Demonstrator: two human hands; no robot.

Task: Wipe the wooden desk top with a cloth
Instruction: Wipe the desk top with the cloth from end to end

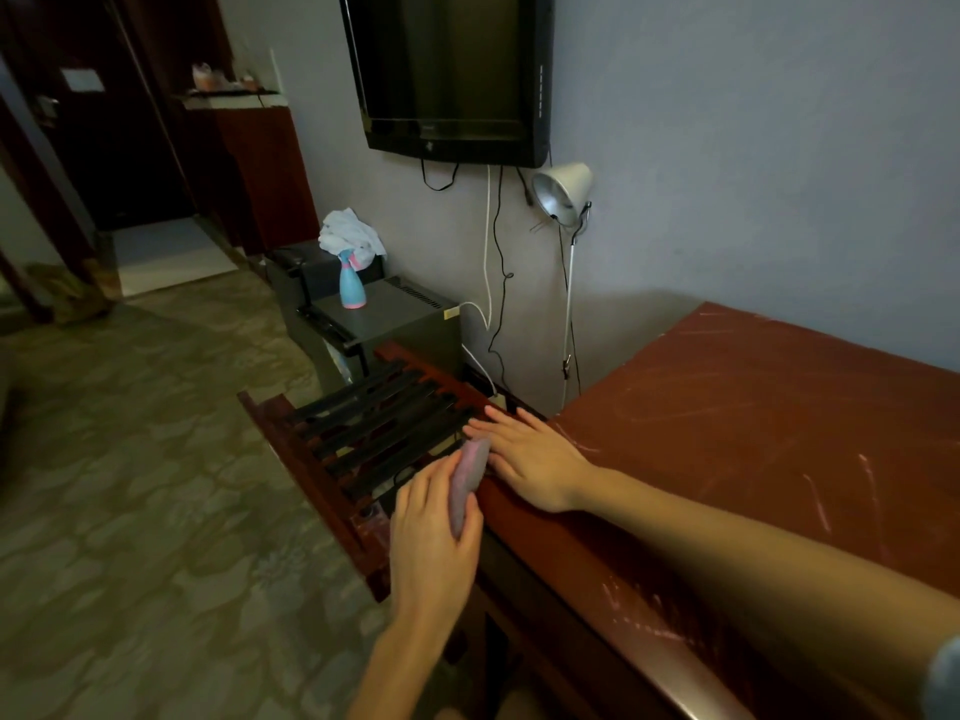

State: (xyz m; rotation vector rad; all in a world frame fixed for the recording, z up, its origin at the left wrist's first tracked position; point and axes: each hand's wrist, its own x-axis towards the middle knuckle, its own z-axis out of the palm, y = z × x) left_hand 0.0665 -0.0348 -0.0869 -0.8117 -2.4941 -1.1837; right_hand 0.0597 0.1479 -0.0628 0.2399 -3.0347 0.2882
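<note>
Jutting past left hand (432, 537) grip, cloth (469, 472) touches desk (727, 407).

Grey-blue wall (753, 148), wall-mounted black television (447, 70), white cone lamp (563, 192), dangling cables (500, 283), patterned floor (156, 485), dark slatted rack (374, 428), grey cabinet (395, 314), dark doorway (119, 148) at left

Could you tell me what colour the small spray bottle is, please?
The spray bottle is light blue with pink trim; the head view shows it.

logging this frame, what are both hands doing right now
Left hand: holding the bunched pinkish-grey cloth.
Right hand: open, flat on the reddish-brown wooden desk top.
</note>
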